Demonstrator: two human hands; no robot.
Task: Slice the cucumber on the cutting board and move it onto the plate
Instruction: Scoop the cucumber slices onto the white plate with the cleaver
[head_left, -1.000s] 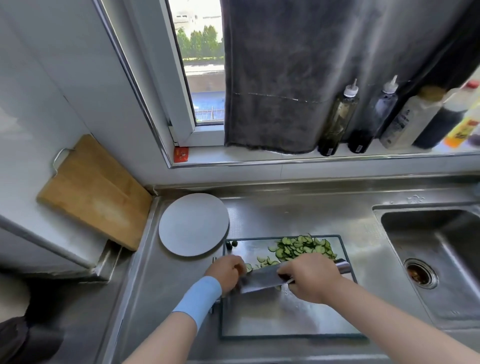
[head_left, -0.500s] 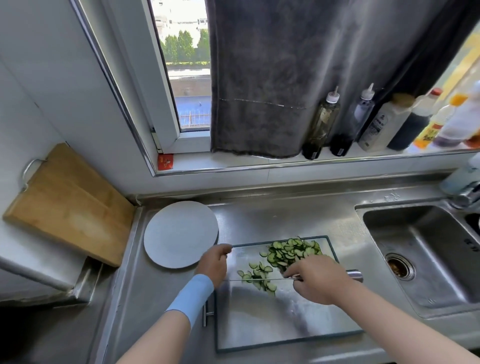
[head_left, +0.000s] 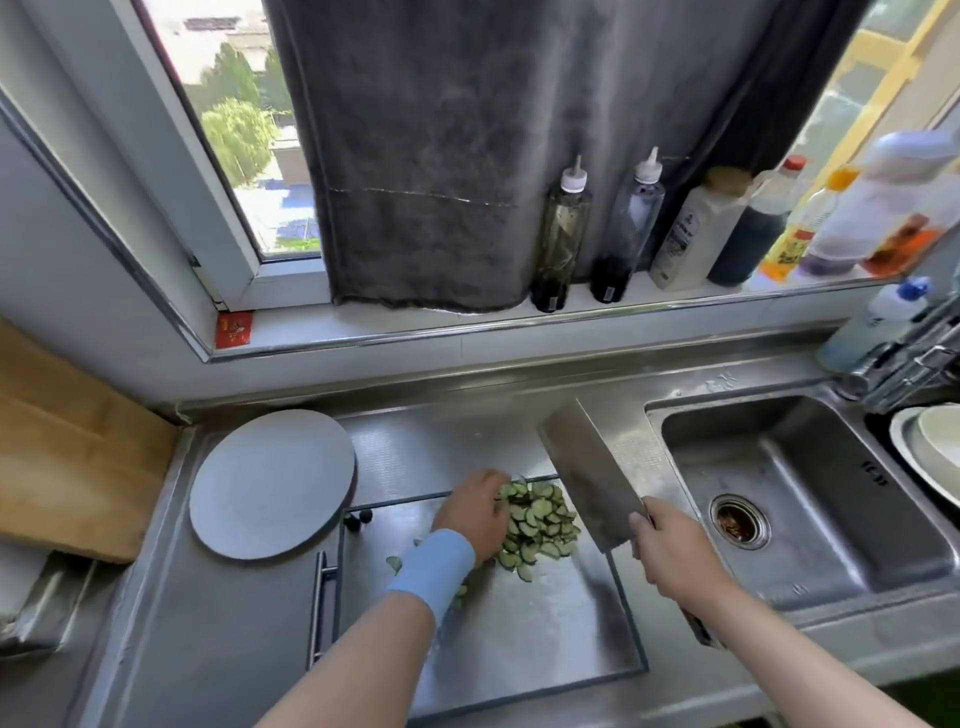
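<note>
A steel kitchen counter (head_left: 218, 649) under a window carries a metal cutting board (head_left: 519, 639). The cucumber slices (head_left: 540, 522) lie heaped at its far end, and the left hand (head_left: 475, 514) rests cupped against the heap's left side, fingers curled at the slices. Just right of the pile, the right hand (head_left: 675, 551) is closed round the handle of a cleaver (head_left: 589, 475), blade raised and tilted away. The round grey plate (head_left: 270, 483) sits bare, left of the left hand. The sink (head_left: 810, 499) lies right of the cleaver hand.
</note>
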